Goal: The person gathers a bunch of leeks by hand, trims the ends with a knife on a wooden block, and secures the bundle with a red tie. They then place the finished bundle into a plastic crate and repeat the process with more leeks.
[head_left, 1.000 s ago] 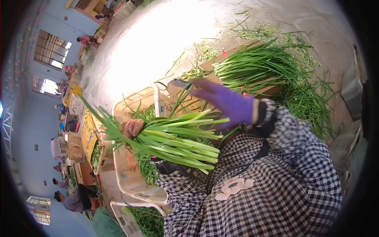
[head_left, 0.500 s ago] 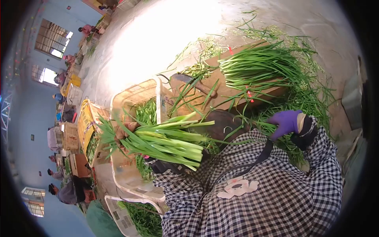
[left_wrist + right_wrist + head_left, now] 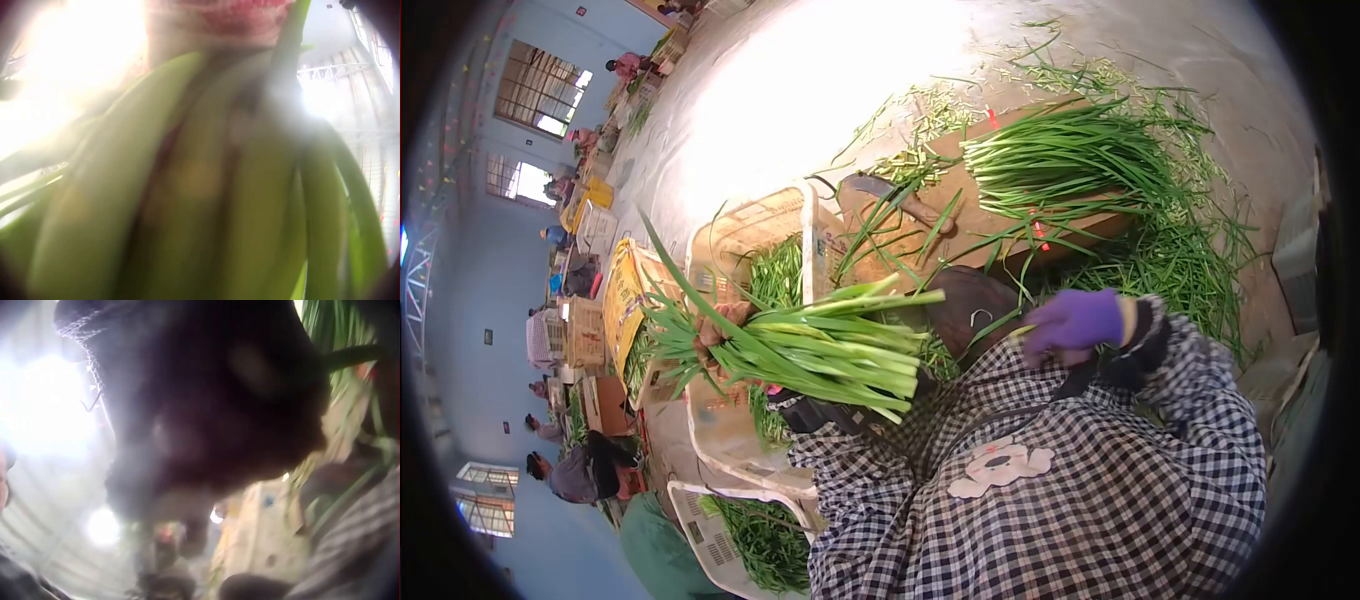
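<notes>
My left hand (image 3: 722,332) grips a thick bunch of garlic chives (image 3: 830,345) over the white crate, pale cut ends toward my body and leaf tips beyond the fist. Those stalks (image 3: 194,187) fill the left wrist view, blurred. In a purple glove, my right hand (image 3: 1078,322) is held before my chest, fingers curled. It pinches a chive stalk, whose pale end shows at the fingertips; a green blade (image 3: 353,357) sticks out of the dark glove in the right wrist view. A laid-out heap of chives (image 3: 1060,160) lies on a brown board (image 3: 960,240).
A knife (image 3: 900,203) with a wooden handle lies on the board. The white crate (image 3: 700,420) holds more chives, as does a second crate (image 3: 690,510). Loose chives (image 3: 1200,270) and trimmings cover the floor at the right. Several people sit among crates along the far wall.
My right hand swept from beside the bunch down to the loose chives at the right, then came back left toward my chest with a stalk. The left hand keeps its hold on the bunch.
</notes>
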The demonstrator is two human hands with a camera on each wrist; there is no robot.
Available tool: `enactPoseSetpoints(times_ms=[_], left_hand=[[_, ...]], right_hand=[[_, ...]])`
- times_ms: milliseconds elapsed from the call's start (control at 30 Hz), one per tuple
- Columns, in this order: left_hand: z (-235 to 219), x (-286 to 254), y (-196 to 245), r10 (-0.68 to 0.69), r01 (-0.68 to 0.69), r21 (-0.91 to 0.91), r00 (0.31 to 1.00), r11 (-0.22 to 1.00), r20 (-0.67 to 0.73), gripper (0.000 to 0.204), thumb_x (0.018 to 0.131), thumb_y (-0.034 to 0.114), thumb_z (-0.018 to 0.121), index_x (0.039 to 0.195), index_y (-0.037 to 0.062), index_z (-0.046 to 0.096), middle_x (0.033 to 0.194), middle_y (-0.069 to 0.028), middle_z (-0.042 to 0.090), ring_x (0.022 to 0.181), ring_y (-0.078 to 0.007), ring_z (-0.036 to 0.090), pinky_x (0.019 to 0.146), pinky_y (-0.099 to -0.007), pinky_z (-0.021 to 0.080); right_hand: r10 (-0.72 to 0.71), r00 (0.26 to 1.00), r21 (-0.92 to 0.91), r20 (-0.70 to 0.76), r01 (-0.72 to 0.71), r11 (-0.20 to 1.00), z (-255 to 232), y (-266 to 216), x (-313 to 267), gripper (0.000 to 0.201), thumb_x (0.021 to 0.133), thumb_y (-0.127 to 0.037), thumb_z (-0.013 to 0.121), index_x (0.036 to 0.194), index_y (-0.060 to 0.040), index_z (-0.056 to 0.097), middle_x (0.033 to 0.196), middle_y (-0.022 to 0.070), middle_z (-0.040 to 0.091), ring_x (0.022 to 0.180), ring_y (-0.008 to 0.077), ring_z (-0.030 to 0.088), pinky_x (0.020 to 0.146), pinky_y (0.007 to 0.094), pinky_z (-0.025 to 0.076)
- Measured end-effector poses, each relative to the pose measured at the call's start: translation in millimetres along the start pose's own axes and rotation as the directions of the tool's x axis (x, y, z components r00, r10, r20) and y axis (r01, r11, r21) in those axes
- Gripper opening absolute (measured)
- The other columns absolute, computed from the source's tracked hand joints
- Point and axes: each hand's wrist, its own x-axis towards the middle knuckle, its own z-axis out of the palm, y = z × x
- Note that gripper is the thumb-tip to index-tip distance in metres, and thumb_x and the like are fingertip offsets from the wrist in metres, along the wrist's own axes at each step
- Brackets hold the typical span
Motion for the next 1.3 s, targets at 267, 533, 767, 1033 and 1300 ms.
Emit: enactPoseSetpoints(times_ms=[267,533,767,1033,1300], left_hand=[[-2,11,-38,0.106,-0.103,-0.029,0.946,0.994,0.307,0.014,0.077,0.012,0.063,0.068,0.0172,0.053,0.073,0.0027,0.05,0.073,-0.0099,0.046,0.077,-0.0267,0.039],[4,5,-36,0.147,-0.157,0.056,0.978,0.986,0.151,0.016,0.089,0.023,0.046,0.077,0.013,0.043,0.068,0.0047,0.043,0.065,-0.0081,0.04,0.071,-0.0255,0.037],[4,-13,-4,0.14,-0.141,0.083,0.99,0.987,0.017,0.007,0.085,0.014,0.05,0.078,0.014,0.049,0.07,0.0057,0.045,0.065,-0.0086,0.042,0.069,-0.025,0.036],[3,25,-48,-0.05,0.032,0.049,0.902,0.998,0.429,0.007,0.082,0.011,0.049,0.076,0.0135,0.047,0.057,0.0091,0.034,0.059,-0.0057,0.036,0.066,-0.0254,0.036],[10,0,-21,0.144,-0.152,0.064,0.983,0.986,0.116,0.013,0.084,0.021,0.054,0.075,0.0132,0.048,0.069,0.003,0.043,0.065,-0.0098,0.043,0.071,-0.027,0.04]], right_hand=[[-0.298,0.764,-0.583,-0.572,-0.124,0.803,-17,-32,-16,0.062,0.07,-0.037,0.068,0.12,-0.0053,0.051,0.111,0.0177,0.056,0.1,0.028,0.057,0.082,0.037,0.047],[-0.613,0.681,-0.771,-0.4,0.112,0.627,-4,-80,77,0.023,0.078,-0.03,0.064,0.089,-0.0101,0.063,0.065,0.0052,0.059,0.059,0.0228,0.059,0.055,0.0327,0.048],[0.217,0.787,-0.133,-0.578,-0.354,0.926,-19,-25,-28,0.033,0.079,-0.03,0.066,0.102,-0.0062,0.063,0.084,0.0069,0.066,0.077,0.014,0.064,0.068,0.0249,0.049],[-0.01,0.908,-0.383,-0.419,-0.166,0.909,2,-95,62,0.039,0.084,-0.046,0.053,0.083,-0.0074,0.061,0.074,0.0102,0.063,0.072,0.027,0.063,0.065,0.0361,0.049],[0.233,0.91,-0.174,-0.342,-0.305,0.936,-6,-47,-27,0.033,0.087,-0.04,0.049,0.08,-0.0104,0.063,0.059,0.0044,0.058,0.056,0.0195,0.06,0.054,0.0343,0.047]])
